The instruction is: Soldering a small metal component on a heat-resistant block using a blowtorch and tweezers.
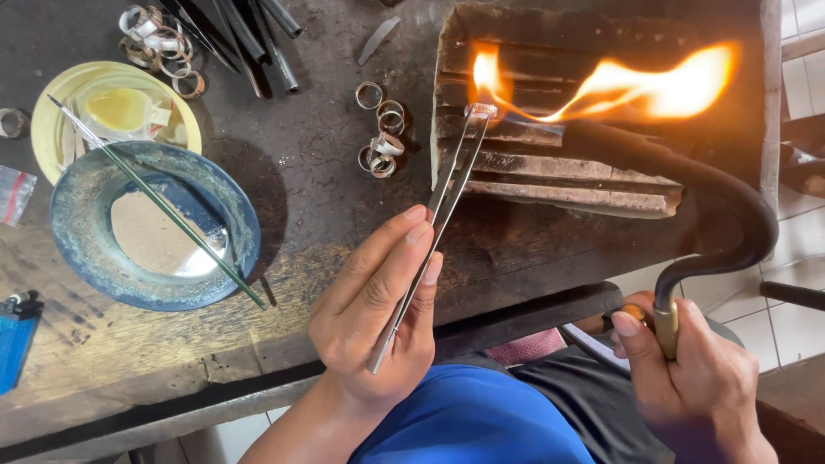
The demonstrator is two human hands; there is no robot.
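Observation:
My left hand (378,318) pinches long metal tweezers (438,206) whose tips grip a small silver ring (479,110). The ring hangs over a charred, grooved soldering block (559,172) and sits in an orange flame (636,86). My right hand (687,369) grips the brass handle of a black curved blowtorch (687,185), its nozzle pointing left at the ring.
Several loose silver rings (382,129) lie left of the block, more rings (159,43) at the back left beside dark rods (249,34). A blue bowl (86,249) with a green stick (163,206), a yellow dish (60,94) and a blue lighter (15,339) sit on the worn wooden bench (129,361).

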